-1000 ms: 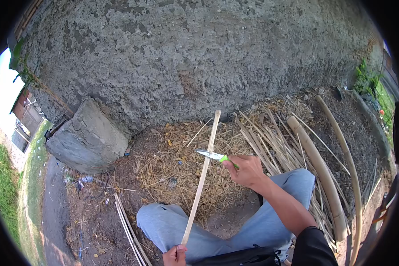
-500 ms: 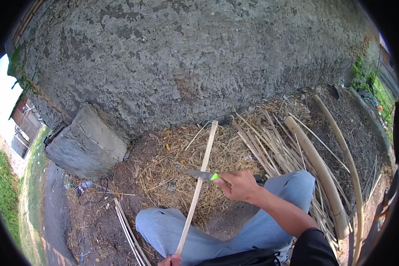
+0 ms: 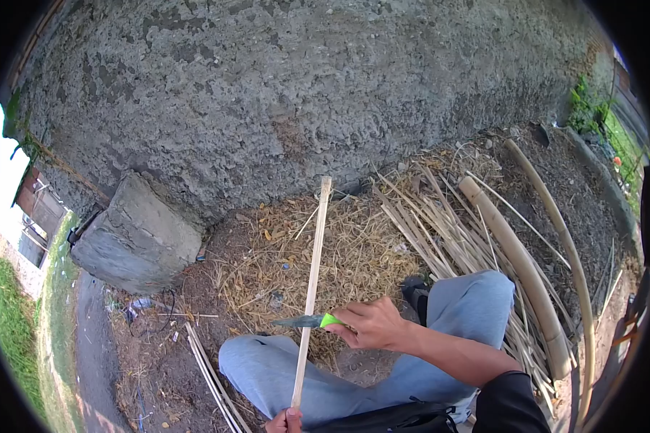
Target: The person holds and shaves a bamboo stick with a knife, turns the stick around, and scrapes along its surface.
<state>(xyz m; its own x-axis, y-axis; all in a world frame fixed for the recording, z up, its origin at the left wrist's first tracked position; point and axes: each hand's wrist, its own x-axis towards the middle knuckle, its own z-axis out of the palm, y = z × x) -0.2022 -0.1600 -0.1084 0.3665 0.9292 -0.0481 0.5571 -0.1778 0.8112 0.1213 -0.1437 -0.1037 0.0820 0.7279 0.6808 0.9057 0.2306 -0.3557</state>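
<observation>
My right hand (image 3: 368,323) is closed round the green handle of a knife (image 3: 302,321). The knife's blade points left and lies across a pale bamboo strip (image 3: 315,267), a little below the strip's middle. At the bottom of the view my left hand (image 3: 284,421) grips the strip's lower end. The strip slants up and away from me, its far end in front of the wall. Both hands are over or beside my legs in light blue jeans (image 3: 469,303).
A rough grey wall (image 3: 289,86) rises ahead. At left stands a concrete block (image 3: 137,234). Split bamboo strips (image 3: 448,231) and a thick bamboo piece (image 3: 516,267) lie at right. Thin strips (image 3: 211,375) lie at lower left. Shavings (image 3: 347,252) cover the ground.
My right hand and the knife have moved down the strip, towards my left hand, and a little left. The strip's far end has swung left and stands more upright.
</observation>
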